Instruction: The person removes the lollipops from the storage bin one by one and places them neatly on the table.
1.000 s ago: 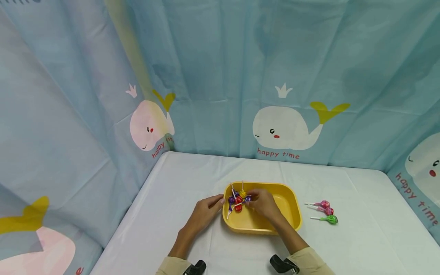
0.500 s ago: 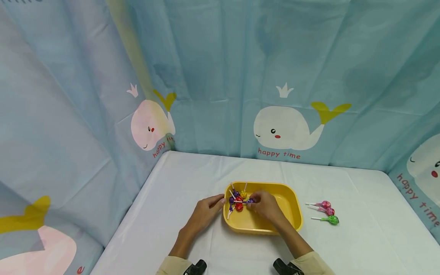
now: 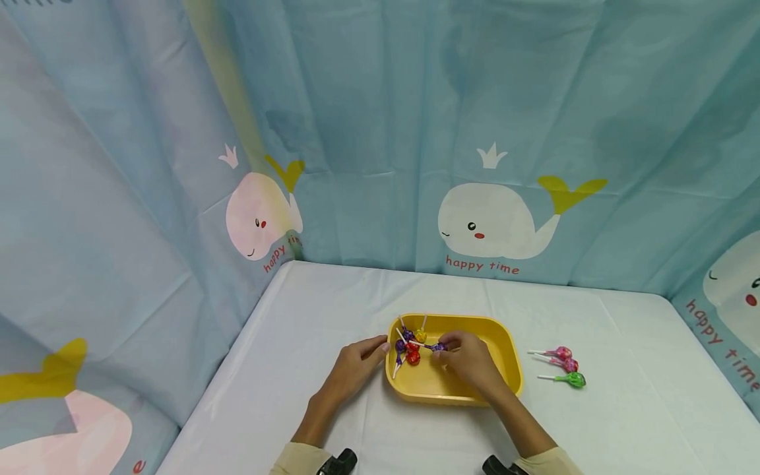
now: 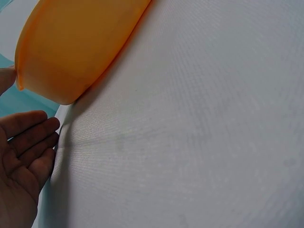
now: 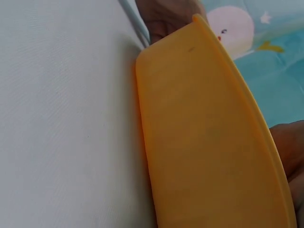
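Head view: the right hand (image 3: pixel 468 358) pinches a purple lollipop (image 3: pixel 438 347) in or just above the yellow tray (image 3: pixel 439 400); likely light, stiff, slick-wrapped, best held by its head. Left wrist: the left hand (image 4: pixel 26 161), fingers relaxed, thumbs the tray. Right wrist: tray hides the grip.

The left hand (image 3: pixel 354 367) touched the left end of the tray (image 3: pixel 497 353). The right hand (image 3: pixel 470 361), over the tray, pinched a purple lollipop (image 3: pixel 438 347), its stick pointing left. More lollipops (image 3: pixel 412 357), purple, red and yellow, lay clustered at that left end. Right of the tray, two pink lollipops (image 3: pixel 561 353) and a green one (image 3: pixel 574 380) lay on the white table (image 3: pixel 332 303). Behind hung a blue curtain (image 3: pixel 362 132).
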The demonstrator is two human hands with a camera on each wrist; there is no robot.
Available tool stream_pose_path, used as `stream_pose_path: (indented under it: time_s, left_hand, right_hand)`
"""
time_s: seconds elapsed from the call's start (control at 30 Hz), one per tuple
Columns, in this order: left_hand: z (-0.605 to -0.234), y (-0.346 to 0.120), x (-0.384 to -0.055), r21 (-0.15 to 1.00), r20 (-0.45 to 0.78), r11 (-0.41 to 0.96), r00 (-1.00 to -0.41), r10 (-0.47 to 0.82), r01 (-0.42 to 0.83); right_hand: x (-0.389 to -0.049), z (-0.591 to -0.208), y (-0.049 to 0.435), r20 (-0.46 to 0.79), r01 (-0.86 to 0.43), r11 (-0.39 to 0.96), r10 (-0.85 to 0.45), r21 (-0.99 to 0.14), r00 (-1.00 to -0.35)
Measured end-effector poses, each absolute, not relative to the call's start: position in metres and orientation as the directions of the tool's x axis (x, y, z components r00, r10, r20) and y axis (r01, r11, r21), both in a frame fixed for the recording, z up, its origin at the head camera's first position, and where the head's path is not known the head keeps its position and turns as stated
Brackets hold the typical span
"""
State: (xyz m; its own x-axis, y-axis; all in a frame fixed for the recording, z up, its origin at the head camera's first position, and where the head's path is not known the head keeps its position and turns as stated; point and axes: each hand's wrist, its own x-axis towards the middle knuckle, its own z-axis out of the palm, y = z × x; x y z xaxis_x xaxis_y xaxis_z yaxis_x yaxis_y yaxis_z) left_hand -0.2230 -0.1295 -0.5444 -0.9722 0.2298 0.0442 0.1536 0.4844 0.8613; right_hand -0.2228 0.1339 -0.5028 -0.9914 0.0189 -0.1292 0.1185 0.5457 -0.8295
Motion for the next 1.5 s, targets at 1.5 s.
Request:
stream_pose_path:
  time_s: [1.5]
  left_hand:
    - [-0.543,-0.129,-0.223,0.857,0.040,0.494,-0.974,0.223,0.148]
  right_hand:
    - [-0.176,-0.470,0.200,0.018,0.069,0.530,0.156,-0.845,-0.988]
